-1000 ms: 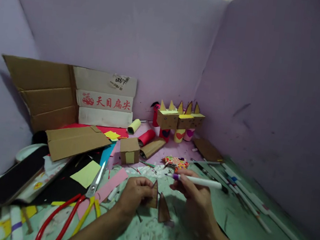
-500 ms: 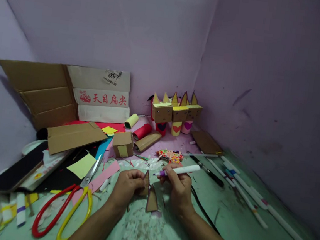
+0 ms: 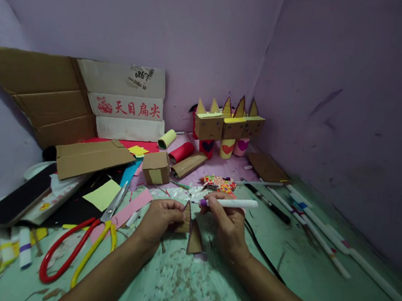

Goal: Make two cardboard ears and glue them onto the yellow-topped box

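My left hand (image 3: 159, 219) pinches a small pointed cardboard piece (image 3: 185, 221) with a dark line along its edge. In my right hand (image 3: 227, 226) is a white marker (image 3: 235, 203) with a purple collar, its tip pointing left close to the top of that piece. A second pointed cardboard piece (image 3: 195, 239), edged in dark, lies on the green table (image 3: 184, 290) between my hands. Behind them stand cardboard-headed figures (image 3: 208, 126) with pointed ears and paper hearts on their tube bodies.
Large scissors (image 3: 108, 215) with red and yellow handles lie left of my left arm. Beyond them are a cardboard box (image 3: 156, 168), coloured tubes (image 3: 181, 153) and folded cardboard (image 3: 128, 100). A black cutter (image 3: 267, 204) and white sticks (image 3: 325, 236) lie at the right.
The marker has turned more level, and its tip has come nearer the top of the held piece. The whole view has shifted slightly.
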`<control>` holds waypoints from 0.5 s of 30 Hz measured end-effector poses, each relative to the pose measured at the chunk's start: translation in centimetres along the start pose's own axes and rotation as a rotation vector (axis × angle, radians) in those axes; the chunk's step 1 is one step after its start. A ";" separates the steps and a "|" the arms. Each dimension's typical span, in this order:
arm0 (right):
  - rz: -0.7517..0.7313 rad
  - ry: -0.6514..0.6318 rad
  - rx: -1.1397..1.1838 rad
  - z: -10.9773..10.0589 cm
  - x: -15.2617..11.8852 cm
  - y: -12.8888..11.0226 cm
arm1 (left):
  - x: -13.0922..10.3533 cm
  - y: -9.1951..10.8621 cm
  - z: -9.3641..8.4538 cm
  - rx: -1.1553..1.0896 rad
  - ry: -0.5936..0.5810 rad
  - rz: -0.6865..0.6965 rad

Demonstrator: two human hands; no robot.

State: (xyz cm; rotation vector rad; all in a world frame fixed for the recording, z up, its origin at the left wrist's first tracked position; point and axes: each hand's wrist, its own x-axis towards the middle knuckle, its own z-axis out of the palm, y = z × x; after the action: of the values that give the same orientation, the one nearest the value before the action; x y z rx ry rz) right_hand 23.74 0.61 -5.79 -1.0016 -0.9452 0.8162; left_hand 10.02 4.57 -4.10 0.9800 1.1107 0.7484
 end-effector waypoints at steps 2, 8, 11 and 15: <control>-0.004 -0.006 -0.011 0.1 0.0 -0.1 | -0.2 0.2 0.1 -0.001 -0.002 0.005; -0.007 -0.044 -0.029 0.2 0.0 0.0 | -0.2 0.2 0.3 -0.006 -0.001 0.020; -0.006 -0.050 -0.043 0.1 0.0 0.1 | -0.1 0.2 0.2 0.007 -0.001 0.026; 0.003 -0.055 -0.058 0.0 0.0 0.3 | -0.1 0.2 0.1 -0.014 0.007 0.020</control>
State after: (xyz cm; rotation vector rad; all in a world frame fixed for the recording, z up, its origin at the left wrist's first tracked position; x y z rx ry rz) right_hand 23.68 0.70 -6.02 -1.0352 -1.0194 0.8267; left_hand 10.06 4.53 -3.84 0.9786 1.1016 0.7759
